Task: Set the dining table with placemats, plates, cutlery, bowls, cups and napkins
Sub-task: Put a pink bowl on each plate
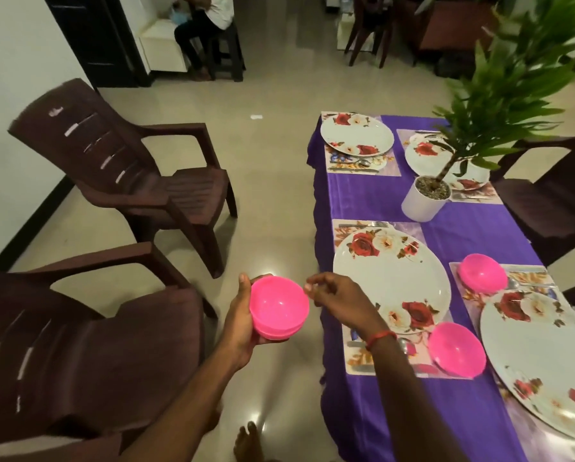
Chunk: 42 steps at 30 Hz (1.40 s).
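Observation:
My left hand [239, 323] holds a small stack of pink bowls [277, 306] over the floor, left of the table. My right hand [338, 300] hovers just beside the stack's rim, fingers loosely curled, holding nothing. On the purple tablecloth [373, 198] lie several floral placemats, each with a white rose-patterned plate, the nearest-left one [391, 275]. One pink bowl [456, 350] sits on the near-left placemat below that plate. Another pink bowl [483, 272] sits on the near-right placemat above the big plate [539, 358]. Cutlery lies beside the plates.
A potted plant in a white pot [424, 198] stands mid-table. Two brown plastic armchairs, one far [139, 168] and one near [79, 355], stand left of the table; another chair [553, 201] is on the right. A seated person [206, 25] is far back. My bare foot [247, 441] is on the tiled floor.

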Each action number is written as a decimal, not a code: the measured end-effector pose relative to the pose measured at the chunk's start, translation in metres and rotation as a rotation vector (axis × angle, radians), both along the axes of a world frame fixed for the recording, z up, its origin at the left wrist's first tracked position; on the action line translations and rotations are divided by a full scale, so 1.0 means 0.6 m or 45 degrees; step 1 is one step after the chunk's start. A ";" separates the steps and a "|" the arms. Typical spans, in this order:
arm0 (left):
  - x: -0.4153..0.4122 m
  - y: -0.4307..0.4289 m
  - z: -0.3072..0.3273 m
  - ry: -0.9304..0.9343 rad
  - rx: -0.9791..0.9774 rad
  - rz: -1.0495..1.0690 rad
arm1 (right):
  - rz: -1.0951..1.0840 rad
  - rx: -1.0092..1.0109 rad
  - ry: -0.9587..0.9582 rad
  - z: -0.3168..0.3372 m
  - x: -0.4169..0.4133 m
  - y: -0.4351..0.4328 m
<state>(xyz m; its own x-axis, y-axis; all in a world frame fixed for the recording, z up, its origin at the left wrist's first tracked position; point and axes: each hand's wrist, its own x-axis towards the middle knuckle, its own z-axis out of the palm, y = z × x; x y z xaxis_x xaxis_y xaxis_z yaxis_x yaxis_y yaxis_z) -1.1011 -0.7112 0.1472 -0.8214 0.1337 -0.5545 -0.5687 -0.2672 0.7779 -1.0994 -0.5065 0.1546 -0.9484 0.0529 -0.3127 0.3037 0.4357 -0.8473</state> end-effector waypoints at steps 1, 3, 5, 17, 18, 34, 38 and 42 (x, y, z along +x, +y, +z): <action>-0.010 -0.009 -0.001 -0.002 -0.008 -0.011 | 0.052 -0.001 -0.028 0.001 -0.008 -0.018; -0.024 -0.021 -0.003 -0.001 -0.024 -0.039 | 0.123 0.030 -0.049 0.004 -0.018 -0.046; -0.036 -0.029 -0.005 -0.002 -0.024 -0.072 | 0.148 0.124 -0.028 0.003 -0.029 -0.064; -0.144 -0.020 -0.002 0.008 -0.023 -0.226 | 0.087 0.499 0.187 0.020 -0.118 -0.060; -0.157 -0.017 -0.003 0.003 -0.023 -0.224 | 0.081 0.491 0.183 0.019 -0.131 -0.058; -0.502 0.063 0.010 0.044 -0.077 -0.164 | -0.155 0.326 0.315 0.028 -0.464 0.022; -0.565 0.070 0.004 0.090 -0.173 -0.173 | -0.101 0.337 0.269 0.020 -0.516 0.027; -0.632 0.084 0.003 0.119 -0.245 -0.217 | -0.082 0.324 0.211 0.017 -0.573 0.037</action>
<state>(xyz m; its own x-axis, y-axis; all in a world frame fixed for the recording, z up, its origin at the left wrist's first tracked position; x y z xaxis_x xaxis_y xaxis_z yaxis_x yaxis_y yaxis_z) -1.4803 -0.6610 0.1492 -0.8450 0.1740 -0.5057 -0.5159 -0.0161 0.8565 -1.4434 -0.4842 0.1649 -0.9775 0.1715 -0.1229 0.2043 0.6247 -0.7537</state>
